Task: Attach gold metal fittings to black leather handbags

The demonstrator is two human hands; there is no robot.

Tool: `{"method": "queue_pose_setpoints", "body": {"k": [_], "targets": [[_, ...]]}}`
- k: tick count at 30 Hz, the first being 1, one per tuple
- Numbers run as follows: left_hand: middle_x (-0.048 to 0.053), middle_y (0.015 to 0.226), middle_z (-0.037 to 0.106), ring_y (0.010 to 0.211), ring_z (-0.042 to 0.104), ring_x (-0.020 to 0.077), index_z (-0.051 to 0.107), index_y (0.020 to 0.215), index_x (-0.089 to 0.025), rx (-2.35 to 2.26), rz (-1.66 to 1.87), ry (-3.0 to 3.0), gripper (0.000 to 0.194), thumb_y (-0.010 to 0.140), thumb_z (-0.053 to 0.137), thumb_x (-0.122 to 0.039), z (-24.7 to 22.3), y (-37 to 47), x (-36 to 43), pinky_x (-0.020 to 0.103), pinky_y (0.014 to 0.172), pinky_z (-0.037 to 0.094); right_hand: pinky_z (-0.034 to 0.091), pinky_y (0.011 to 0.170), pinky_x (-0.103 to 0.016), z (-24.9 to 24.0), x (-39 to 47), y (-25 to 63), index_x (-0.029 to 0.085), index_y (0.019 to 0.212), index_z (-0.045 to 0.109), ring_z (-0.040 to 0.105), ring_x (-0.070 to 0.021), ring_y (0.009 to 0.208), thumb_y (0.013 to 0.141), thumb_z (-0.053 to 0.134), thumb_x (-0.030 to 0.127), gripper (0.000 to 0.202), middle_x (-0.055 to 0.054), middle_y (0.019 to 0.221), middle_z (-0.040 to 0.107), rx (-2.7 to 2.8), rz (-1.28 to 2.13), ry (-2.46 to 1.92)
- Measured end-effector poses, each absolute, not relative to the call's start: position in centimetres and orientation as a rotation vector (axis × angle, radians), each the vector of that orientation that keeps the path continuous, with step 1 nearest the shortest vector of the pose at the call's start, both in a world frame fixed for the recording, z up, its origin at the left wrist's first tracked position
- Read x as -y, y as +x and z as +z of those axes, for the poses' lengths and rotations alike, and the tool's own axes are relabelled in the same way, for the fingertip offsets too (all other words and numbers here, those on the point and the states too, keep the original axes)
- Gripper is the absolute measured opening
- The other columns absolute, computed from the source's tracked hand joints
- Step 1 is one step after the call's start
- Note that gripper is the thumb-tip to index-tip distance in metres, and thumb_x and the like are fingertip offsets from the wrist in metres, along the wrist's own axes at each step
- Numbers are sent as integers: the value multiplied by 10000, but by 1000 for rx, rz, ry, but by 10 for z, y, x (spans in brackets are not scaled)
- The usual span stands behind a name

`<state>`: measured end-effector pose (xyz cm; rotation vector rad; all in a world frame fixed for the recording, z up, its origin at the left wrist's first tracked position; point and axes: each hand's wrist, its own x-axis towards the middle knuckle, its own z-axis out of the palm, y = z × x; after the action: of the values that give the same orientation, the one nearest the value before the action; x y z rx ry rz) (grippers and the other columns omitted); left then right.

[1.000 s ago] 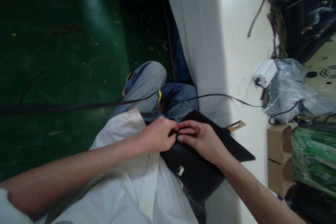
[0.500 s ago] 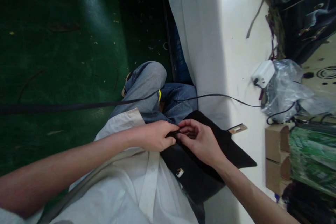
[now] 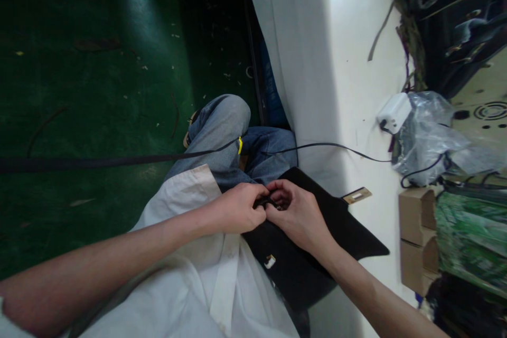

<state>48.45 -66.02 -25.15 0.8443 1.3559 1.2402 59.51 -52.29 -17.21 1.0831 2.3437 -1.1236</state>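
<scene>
A black handbag [image 3: 295,274] rests on my lap against the edge of the white table, its flap [image 3: 336,216] folded back to the right. On the flap's edge sits a gold metal clasp plate [image 3: 357,196], and a small metal lock piece [image 3: 270,262] is on the bag's front. At the bag's upper side my left hand [image 3: 242,208] pinches a short black strap [image 3: 263,201]. Fingers of my right hand [image 3: 299,214] curl round the same strap, touching my left fingertips. A small glint of metal shows between the hands; most of the strap is hidden.
On the white table [image 3: 356,90] lie a white adapter [image 3: 394,112], clear plastic bags [image 3: 428,127], small cardboard boxes [image 3: 418,216] and a green plastic-wrapped bundle [image 3: 471,227]. A black cord [image 3: 158,158] with a yellow band crosses above my knees. Scraps litter the green floor [image 3: 99,95].
My right fingers have closed in nearer to my left fingertips, and more of the strap shows between the hands. The bag has barely moved.
</scene>
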Motion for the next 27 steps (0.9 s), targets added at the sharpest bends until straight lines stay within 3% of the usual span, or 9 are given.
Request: {"method": "queue_pose_setpoints", "body": {"k": [5, 11, 19, 27], "targets": [[59, 1044, 854, 989, 785, 239, 802, 1035, -182, -1225, 1305, 742, 303, 794, 639, -99, -265, 488, 655, 297, 837, 595, 536, 688, -305, -171, 530, 595, 226, 1072, 770, 708, -193, 763, 745, 721, 186, 333, -13, 866, 765, -2405, -1038, 1098], [84, 971, 867, 855, 806, 224, 799, 1094, -124, -1211, 1267, 709, 269, 898, 638, -215, -275, 484, 649, 282, 708, 593, 581, 710, -303, -170, 522, 599, 197, 1169, 748, 754, -203, 825, 817, 744, 260, 358, -43, 940, 794, -2172, -1329, 1161], [109, 1119, 869, 1022, 813, 258, 823, 1149, -141, -1280, 1262, 806, 338, 849, 671, -173, -274, 484, 646, 323, 871, 630, 619, 786, -332, -174, 512, 604, 179, 1218, 742, 778, -221, 884, 847, 830, 338, 414, -68, 977, 819, -2029, -1479, 1207], [72, 1046, 873, 928, 801, 220, 833, 1145, -155, -1295, 1226, 844, 293, 921, 650, -201, -275, 483, 644, 280, 786, 604, 621, 873, -368, -162, 507, 604, 192, 1286, 768, 781, -248, 982, 918, 818, 477, 469, -80, 1051, 839, -1872, -1567, 1250]]}}
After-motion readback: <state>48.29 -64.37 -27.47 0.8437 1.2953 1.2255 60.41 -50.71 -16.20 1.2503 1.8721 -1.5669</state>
